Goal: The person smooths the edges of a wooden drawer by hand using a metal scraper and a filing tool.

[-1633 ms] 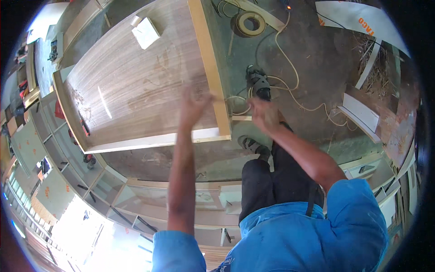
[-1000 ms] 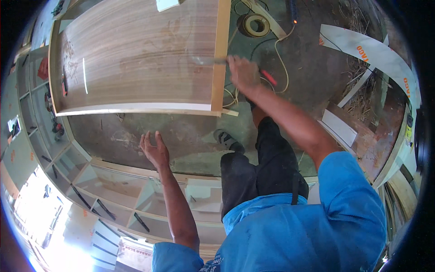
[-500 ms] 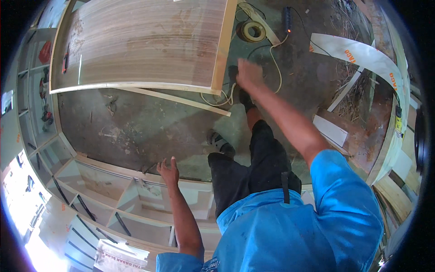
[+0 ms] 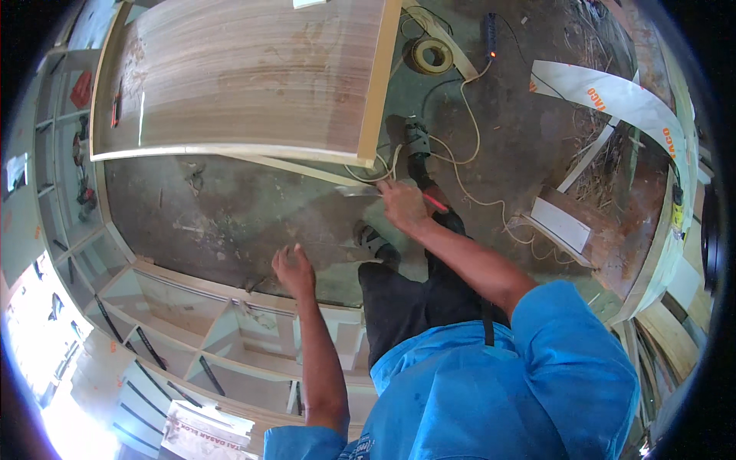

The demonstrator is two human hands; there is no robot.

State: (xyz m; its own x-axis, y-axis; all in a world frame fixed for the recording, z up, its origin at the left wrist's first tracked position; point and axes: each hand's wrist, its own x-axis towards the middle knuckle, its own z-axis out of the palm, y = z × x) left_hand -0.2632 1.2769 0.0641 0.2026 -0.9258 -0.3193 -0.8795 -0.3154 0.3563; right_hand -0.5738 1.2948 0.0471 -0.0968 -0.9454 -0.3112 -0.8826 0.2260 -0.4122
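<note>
My right hand (image 4: 404,205) is closed around a red-handled tool (image 4: 436,202). The red end sticks out on the right of the fist; on the left a greyish, blade-like end blurs, so its exact kind is unclear. The fist is over the floor, just below the right corner of a large wood-grain panel (image 4: 245,77) with pale edging. Held out to the left, my left hand (image 4: 294,271) has loosely bent fingers apart and nothing in it. Beneath it are the floor and the edge of a white compartmented cabinet frame (image 4: 217,290).
A thin wooden strip (image 4: 307,172) lies beside the panel. A cream cable (image 4: 477,130) winds over the floor from a power strip (image 4: 491,38) near a tape roll (image 4: 432,57). At the right lie a curved white sheet (image 4: 613,100) and a white-faced board (image 4: 561,223). An orange-black cutter (image 4: 116,111) rests on the panel.
My right hand has come down and nearer, and the red-handled tool now shows in it. My left hand has risen slightly. My farther foot has stepped into clearer view.
</note>
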